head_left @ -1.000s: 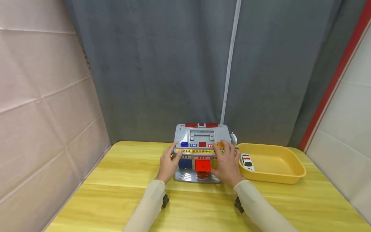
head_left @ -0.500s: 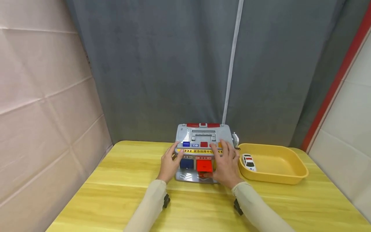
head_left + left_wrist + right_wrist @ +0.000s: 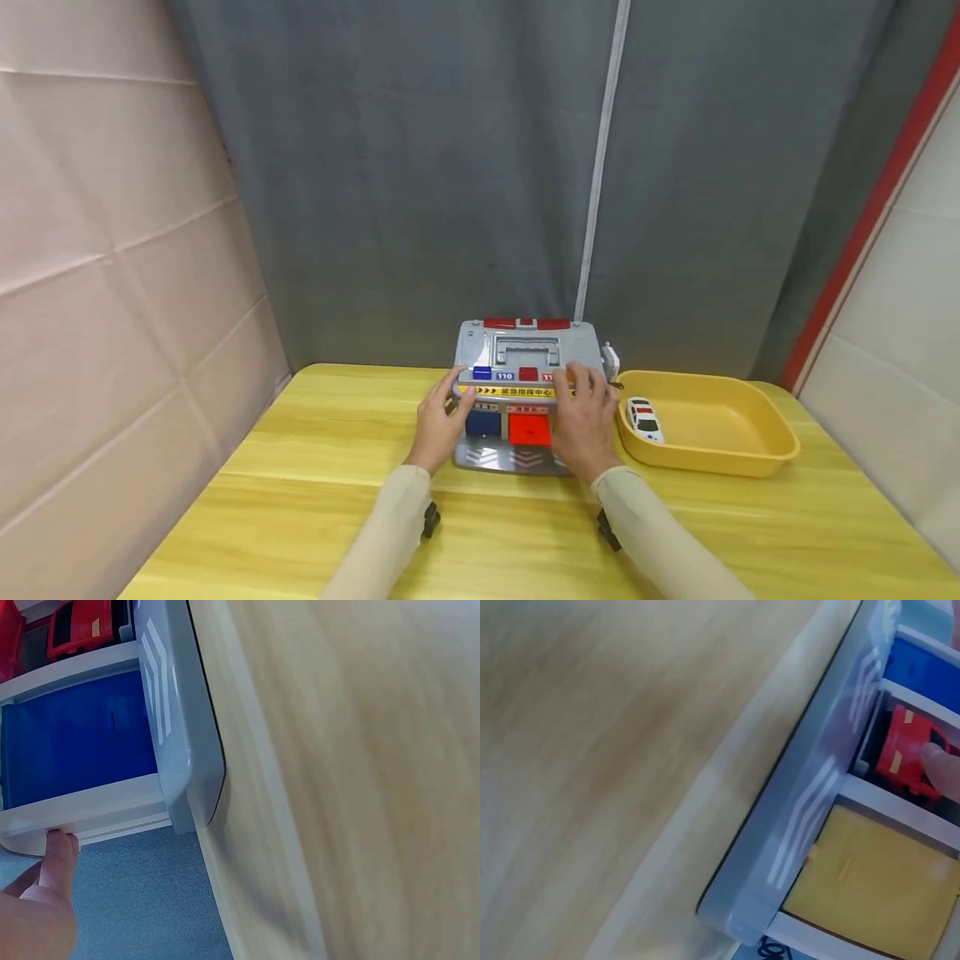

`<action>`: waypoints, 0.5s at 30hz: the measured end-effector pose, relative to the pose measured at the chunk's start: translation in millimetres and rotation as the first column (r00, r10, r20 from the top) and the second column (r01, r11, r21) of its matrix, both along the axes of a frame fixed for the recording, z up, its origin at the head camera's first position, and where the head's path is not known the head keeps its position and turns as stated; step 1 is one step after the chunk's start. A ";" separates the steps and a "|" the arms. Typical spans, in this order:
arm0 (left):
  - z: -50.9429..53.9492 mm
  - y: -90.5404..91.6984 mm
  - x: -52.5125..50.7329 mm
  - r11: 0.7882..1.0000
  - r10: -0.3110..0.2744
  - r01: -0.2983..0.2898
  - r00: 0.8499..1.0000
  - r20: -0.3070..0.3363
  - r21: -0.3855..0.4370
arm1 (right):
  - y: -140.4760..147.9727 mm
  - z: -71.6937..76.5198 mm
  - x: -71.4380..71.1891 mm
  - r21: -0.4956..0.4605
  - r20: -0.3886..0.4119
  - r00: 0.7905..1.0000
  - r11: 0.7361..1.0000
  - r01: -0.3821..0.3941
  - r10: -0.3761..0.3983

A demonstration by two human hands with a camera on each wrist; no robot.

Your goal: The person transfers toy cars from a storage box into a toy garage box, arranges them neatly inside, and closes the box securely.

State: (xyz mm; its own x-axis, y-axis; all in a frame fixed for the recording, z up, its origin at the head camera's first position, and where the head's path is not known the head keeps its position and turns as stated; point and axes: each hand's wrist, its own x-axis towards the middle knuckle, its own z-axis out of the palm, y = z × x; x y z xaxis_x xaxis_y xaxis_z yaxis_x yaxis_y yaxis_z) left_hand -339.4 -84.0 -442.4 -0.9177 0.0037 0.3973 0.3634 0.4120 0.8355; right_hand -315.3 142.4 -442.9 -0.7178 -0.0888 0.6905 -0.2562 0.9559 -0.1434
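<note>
A grey toy garage (image 3: 474,337) with a carrying handle and coloured roof buttons stands at the back of the table. My left hand (image 3: 437,423) grips its left front corner, thumb at the front, fingertips against the side wall (image 3: 97,810). My right hand (image 3: 585,423) lies at the right front, fingers on the roof edge. In the right wrist view its thumb touches a red toy car (image 3: 900,750) inside the middle bay. The red door (image 3: 529,430) above that bay is raised. The blue door (image 3: 82,742) and yellow door (image 3: 877,885) are down.
To the right of the garage stands a yellow tray (image 3: 720,462). A white toy police car (image 3: 643,419) leans on the tray's left wall. A grey curtain (image 3: 420,208) hangs behind the wooden table (image 3: 510,542).
The red car, which stuck out on the front ramp, has moved back into the middle bay. My right thumb followed it inward, while my left hand kept its place on the garage.
</note>
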 end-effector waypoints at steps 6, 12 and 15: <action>-1.6 1.8 -1.6 1.000 -0.022 0.022 1.000 -0.016 -0.003 | 8.4 3.2 4.6 -0.037 0.068 0.995 0.997 -0.066 0.069; -3.1 1.4 -3.2 1.000 -0.012 0.012 1.000 -0.016 -0.003 | 17.3 9.2 8.0 -0.050 0.081 0.985 0.987 -0.150 0.154; -3.2 1.5 -3.2 1.000 -0.015 0.015 1.000 -0.011 -0.005 | 21.8 11.0 7.3 -0.050 0.062 0.981 0.982 -0.181 0.184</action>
State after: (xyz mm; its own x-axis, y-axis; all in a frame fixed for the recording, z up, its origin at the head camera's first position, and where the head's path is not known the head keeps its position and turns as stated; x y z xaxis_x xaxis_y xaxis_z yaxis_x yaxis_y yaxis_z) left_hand -342.7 -82.5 -445.5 -0.9130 0.0195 0.4074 0.3789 0.4107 0.8294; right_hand -308.0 164.2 -431.9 -0.7367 -0.1931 0.6480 -0.4143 0.8863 -0.2068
